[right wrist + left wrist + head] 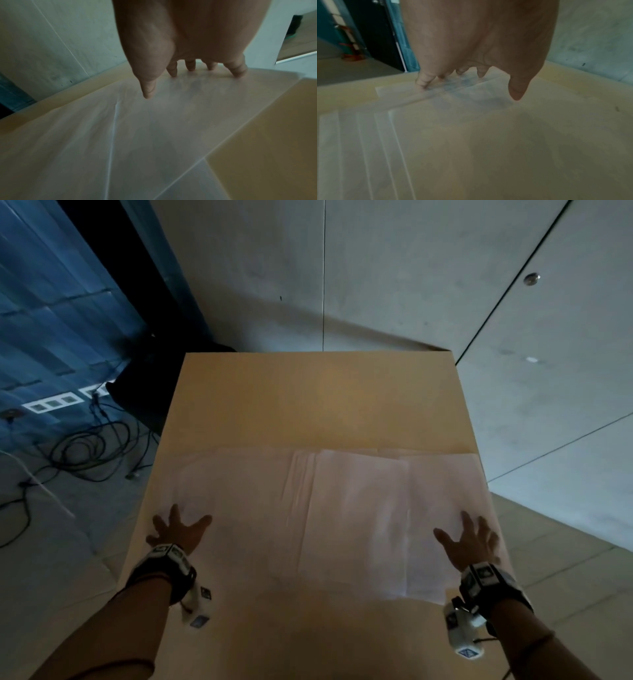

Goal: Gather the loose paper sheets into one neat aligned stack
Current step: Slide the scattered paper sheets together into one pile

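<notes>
Several white paper sheets (pixel 342 508) lie fanned out and overlapping across the near half of a tan table (pixel 318 398). My left hand (pixel 180 529) is spread flat at the left end of the spread, its fingertips (pixel 423 83) touching the paper (pixel 368 142). My right hand (pixel 469 537) is spread at the right end, with its fingertips (pixel 237 71) pressing on the outermost sheet (pixel 154 128). Both hands have straight, splayed fingers and hold nothing.
The table's right edge (pixel 479 446) runs just beyond the right-hand sheets, with a concrete floor (pixel 548 405) below. Black cables (pixel 85 446) and a floor socket strip (pixel 58 402) lie on the floor to the left. A grey wall (pixel 308 268) stands behind the table.
</notes>
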`<state>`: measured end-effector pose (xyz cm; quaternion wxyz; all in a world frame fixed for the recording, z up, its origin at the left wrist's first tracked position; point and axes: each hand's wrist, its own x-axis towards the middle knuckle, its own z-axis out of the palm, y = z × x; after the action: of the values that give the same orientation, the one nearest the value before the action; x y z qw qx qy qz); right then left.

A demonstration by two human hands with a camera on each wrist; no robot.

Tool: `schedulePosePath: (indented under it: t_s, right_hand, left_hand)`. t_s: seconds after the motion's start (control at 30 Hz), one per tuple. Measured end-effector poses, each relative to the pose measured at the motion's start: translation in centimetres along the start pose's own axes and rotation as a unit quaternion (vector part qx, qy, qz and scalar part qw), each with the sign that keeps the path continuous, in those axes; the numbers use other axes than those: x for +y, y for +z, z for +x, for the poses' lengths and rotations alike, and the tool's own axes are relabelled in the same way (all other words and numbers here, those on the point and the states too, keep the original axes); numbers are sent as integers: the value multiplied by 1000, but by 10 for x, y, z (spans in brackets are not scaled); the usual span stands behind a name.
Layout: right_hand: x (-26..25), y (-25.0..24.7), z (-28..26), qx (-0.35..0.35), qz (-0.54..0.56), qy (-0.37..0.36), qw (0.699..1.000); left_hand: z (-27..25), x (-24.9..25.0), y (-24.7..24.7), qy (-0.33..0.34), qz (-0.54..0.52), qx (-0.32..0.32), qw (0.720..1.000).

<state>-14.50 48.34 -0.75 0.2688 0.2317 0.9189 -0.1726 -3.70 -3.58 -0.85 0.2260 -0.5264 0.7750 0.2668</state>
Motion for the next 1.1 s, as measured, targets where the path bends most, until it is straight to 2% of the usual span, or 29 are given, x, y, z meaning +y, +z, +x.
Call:
schedulePosePath:
  t_s: [0.17, 0.47, 0.57, 0.67, 0.83, 1.1]
  right_hand:
    - [-7, 15, -13, 9, -49, -18, 999]
    - [-35, 32, -49, -13, -64, -60, 996]
    - [-33, 21, -45, 11, -22, -54, 998]
    - [-24, 14, -33, 30, -7, -26, 999]
    - [-21, 23, -38, -8, -35, -57, 998]
    - [-47, 55, -80, -48, -41, -112, 992]
  left_hand:
    - [-24, 21, 26, -26, -13, 0, 1000]
    - [-92, 71, 91, 14, -2, -12, 1000]
    - [-99, 74, 89, 29, -26, -11, 999]
    - [-89, 67, 73, 42, -41, 24, 998]
    - [-81, 66, 72, 69, -11, -15, 997]
    - [-133, 85, 119, 131, 45, -40, 990]
